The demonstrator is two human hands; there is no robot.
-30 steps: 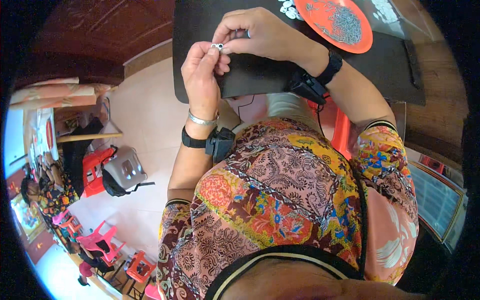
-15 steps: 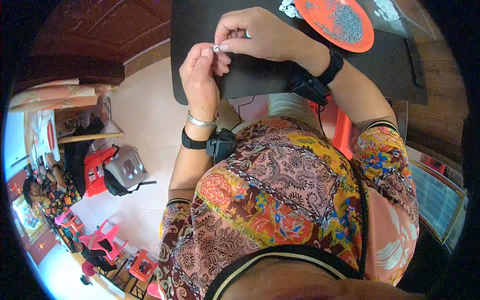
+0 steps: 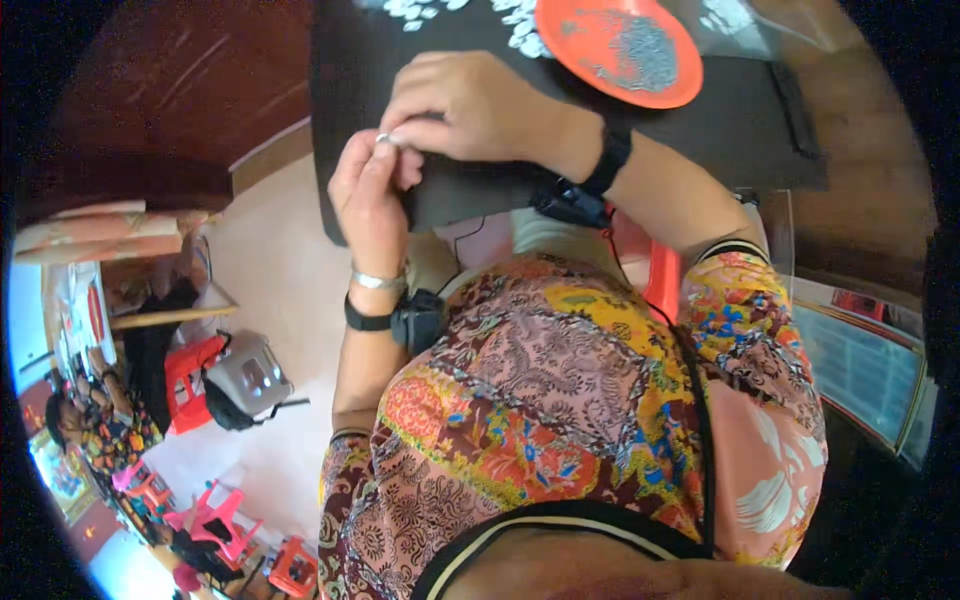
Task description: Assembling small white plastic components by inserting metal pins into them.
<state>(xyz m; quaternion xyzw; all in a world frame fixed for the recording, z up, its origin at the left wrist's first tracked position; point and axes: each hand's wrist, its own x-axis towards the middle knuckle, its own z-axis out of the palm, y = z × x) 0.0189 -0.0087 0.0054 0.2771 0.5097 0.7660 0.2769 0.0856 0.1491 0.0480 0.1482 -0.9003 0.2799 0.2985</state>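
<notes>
My left hand [image 3: 371, 190] and my right hand [image 3: 465, 108] meet over the near left part of the dark tabletop [image 3: 480, 188]. Between their fingertips is a small white piece [image 3: 383, 138], perhaps a plastic cable clip; the fingers cover most of it. Both hands pinch at it, the left from below and the right from above. Beyond my right forearm stands an orange plate [image 3: 568, 42] holding a heap of thin grey nails [image 3: 646, 56]. Small white pieces like the held one lie in loose groups [image 3: 524, 32] beside the plate and at the table's far edge.
A clear plastic bag with white pieces [image 3: 728, 18] lies right of the plate. A dark strip [image 3: 793, 110] rests near the table's right side. On the floor to the left are a grey-topped stool [image 3: 250, 375] and pink stools [image 3: 215, 520]. Another person [image 3: 105, 430] sits far left.
The view has shifted, so the table and plate appear farther left and more white pieces show at the far edge. Both hands still pinch the white piece together, its face now more hidden.
</notes>
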